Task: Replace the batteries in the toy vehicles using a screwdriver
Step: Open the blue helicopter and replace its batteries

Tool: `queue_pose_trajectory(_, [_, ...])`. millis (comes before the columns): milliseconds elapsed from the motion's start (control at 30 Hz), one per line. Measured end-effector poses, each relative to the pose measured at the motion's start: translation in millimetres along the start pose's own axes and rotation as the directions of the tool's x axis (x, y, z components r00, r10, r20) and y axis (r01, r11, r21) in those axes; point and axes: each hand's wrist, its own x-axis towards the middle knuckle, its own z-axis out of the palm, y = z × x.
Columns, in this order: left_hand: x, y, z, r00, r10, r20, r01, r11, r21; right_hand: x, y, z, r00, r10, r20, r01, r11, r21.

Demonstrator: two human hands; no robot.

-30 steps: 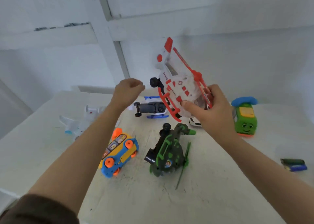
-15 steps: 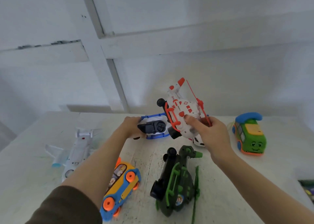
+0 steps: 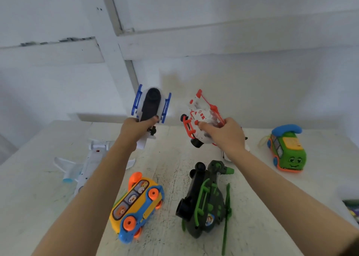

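My left hand (image 3: 136, 127) grips a white toy helicopter with blue skids (image 3: 151, 105) and holds it up above the table, its dark underside turned toward me. My right hand (image 3: 223, 134) grips a white and red toy helicopter (image 3: 200, 119), tilted, low over the table's far side. A dark green toy helicopter (image 3: 206, 201) lies on its side between my forearms. A yellow and blue toy bus (image 3: 136, 205) lies on its side near my left forearm. No screwdriver is visible.
A white toy airplane (image 3: 85, 164) lies at the left of the white table (image 3: 171, 162). A green toy car with a blue top (image 3: 287, 149) stands at the right. Batteries (image 3: 352, 209) show at the right edge. A white wall stands behind the table.
My left hand has lifted the blue-skid helicopter off the table and turned it up. My right hand has lowered the red and white helicopter toward the table.
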Motion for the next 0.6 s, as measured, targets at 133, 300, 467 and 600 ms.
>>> queue_pose_trajectory(133, [-20.5, 9.2, -17.8, 0.999, -0.019, 0.039, 0.021, 0.999, -0.044, 5.1, -2.4, 22.3, 0.998, -0.037, 0.044, 0.048, 0.963, -0.266])
queue_pose_trajectory(300, [-49.8, 1.5, -22.2, 1.000, 0.012, 0.000, -0.012, 0.996, -0.089, -1.3, 3.3, 41.4, 0.982, -0.189, 0.023, 0.171, 0.820, -0.546])
queue_pose_trajectory(467, [-68.7, -19.6, -22.2, 1.000, 0.005, -0.023, -0.009, 0.989, -0.147, -7.9, 0.9, 43.3, 0.969, -0.225, 0.100, 0.238, 0.750, -0.618])
queue_pose_trajectory(600, [-75.6, -23.7, -26.4, 0.995, 0.089, -0.045, -0.094, 0.989, -0.118, -13.3, -1.5, 32.2, 0.963, -0.167, 0.212, 0.261, 0.777, -0.573])
